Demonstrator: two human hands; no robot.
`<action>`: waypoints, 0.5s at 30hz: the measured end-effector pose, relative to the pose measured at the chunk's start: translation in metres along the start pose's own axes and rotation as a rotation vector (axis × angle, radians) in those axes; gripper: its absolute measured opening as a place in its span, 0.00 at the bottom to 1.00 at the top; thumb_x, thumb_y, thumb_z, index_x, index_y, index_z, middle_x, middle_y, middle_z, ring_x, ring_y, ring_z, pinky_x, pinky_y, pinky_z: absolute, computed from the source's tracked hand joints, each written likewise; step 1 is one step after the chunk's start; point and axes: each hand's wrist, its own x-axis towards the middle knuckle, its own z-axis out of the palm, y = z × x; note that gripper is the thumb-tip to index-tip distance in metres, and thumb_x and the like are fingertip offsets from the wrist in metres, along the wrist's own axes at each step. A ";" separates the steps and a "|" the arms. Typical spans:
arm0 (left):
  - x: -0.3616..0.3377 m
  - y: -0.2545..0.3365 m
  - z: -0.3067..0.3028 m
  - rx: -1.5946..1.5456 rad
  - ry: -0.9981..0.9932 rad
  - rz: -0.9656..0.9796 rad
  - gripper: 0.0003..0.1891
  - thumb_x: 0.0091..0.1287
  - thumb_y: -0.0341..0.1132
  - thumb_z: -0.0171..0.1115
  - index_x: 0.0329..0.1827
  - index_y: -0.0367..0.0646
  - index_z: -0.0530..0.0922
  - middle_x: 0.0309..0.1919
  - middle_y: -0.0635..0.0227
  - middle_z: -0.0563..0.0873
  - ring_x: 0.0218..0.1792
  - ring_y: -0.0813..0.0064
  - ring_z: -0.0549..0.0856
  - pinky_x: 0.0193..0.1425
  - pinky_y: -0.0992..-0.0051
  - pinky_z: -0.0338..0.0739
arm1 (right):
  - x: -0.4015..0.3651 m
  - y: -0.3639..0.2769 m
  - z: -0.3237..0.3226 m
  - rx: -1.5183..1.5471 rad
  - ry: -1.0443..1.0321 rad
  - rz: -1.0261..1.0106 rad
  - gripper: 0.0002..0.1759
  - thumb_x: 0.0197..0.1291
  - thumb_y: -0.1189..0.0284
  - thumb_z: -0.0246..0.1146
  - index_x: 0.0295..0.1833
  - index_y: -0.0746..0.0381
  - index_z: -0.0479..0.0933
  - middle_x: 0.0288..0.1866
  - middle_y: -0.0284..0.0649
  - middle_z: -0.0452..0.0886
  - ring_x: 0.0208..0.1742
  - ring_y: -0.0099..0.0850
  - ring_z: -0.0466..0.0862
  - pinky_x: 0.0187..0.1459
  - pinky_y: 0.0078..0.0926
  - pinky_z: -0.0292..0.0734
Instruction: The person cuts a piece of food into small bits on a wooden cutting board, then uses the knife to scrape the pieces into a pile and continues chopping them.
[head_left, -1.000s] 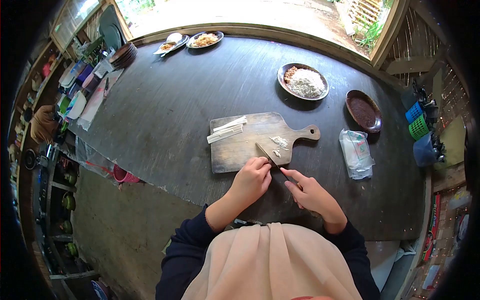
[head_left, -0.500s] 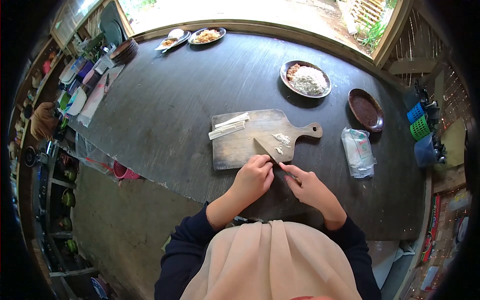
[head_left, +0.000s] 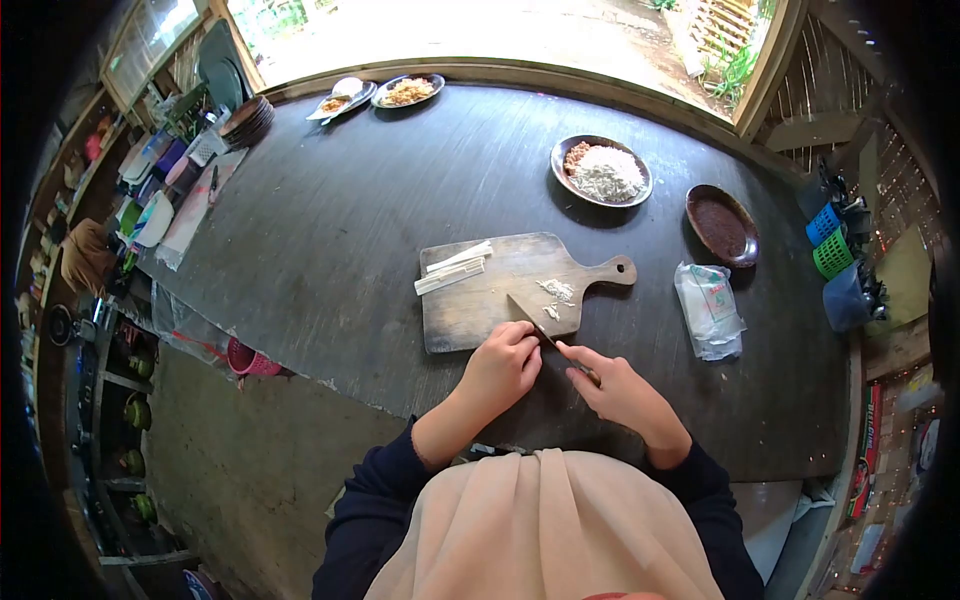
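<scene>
A wooden cutting board with a handle lies on the dark table. On its left part lie several pale sticks; a small pile of white shavings sits near its right end. My right hand grips the handle of a knife, whose blade reaches over the board's near edge. My left hand is curled against the blade at that edge; whether it holds anything is hidden by its fingers.
A plate of white shreds and a dark bowl of brown powder stand at the far right. A plastic bag lies right of the board. Two dishes sit at the far edge; containers crowd the left.
The blade has turned from lying edge-on to showing more of its flat side. My right hand has drawn in closer to the left hand. The view has shifted slightly.
</scene>
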 end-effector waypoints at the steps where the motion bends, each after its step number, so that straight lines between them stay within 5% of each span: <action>1: 0.000 0.000 0.000 0.003 0.003 0.007 0.08 0.59 0.27 0.64 0.39 0.32 0.84 0.46 0.54 0.84 0.48 0.54 0.83 0.56 0.63 0.78 | 0.001 -0.003 -0.002 0.002 -0.004 -0.004 0.21 0.70 0.71 0.57 0.68 0.54 0.72 0.18 0.42 0.76 0.15 0.23 0.72 0.24 0.25 0.72; 3: -0.002 0.000 0.000 0.004 -0.013 0.005 0.08 0.60 0.27 0.64 0.39 0.32 0.84 0.46 0.54 0.84 0.48 0.54 0.83 0.56 0.63 0.78 | 0.001 -0.011 -0.005 0.041 -0.001 0.080 0.20 0.68 0.71 0.59 0.65 0.58 0.75 0.24 0.55 0.77 0.19 0.36 0.76 0.30 0.31 0.75; 7: -0.001 0.000 0.000 -0.004 -0.022 0.005 0.09 0.59 0.28 0.65 0.41 0.32 0.84 0.46 0.54 0.84 0.49 0.55 0.83 0.56 0.64 0.78 | 0.004 -0.010 -0.001 0.054 0.023 0.066 0.20 0.67 0.71 0.60 0.64 0.59 0.75 0.24 0.55 0.77 0.19 0.35 0.75 0.30 0.30 0.74; 9: -0.002 0.000 0.000 0.002 -0.025 0.003 0.09 0.60 0.27 0.65 0.41 0.32 0.84 0.46 0.55 0.84 0.49 0.55 0.83 0.56 0.64 0.78 | 0.000 -0.007 -0.001 0.018 0.009 0.023 0.21 0.69 0.71 0.57 0.67 0.55 0.73 0.19 0.40 0.76 0.17 0.22 0.72 0.25 0.25 0.71; 15: -0.002 -0.001 -0.001 0.027 -0.054 0.021 0.09 0.60 0.26 0.64 0.41 0.32 0.84 0.47 0.55 0.83 0.50 0.56 0.83 0.57 0.65 0.77 | 0.000 0.003 0.001 0.036 0.027 -0.018 0.21 0.69 0.71 0.57 0.67 0.56 0.73 0.19 0.43 0.75 0.17 0.23 0.72 0.26 0.27 0.71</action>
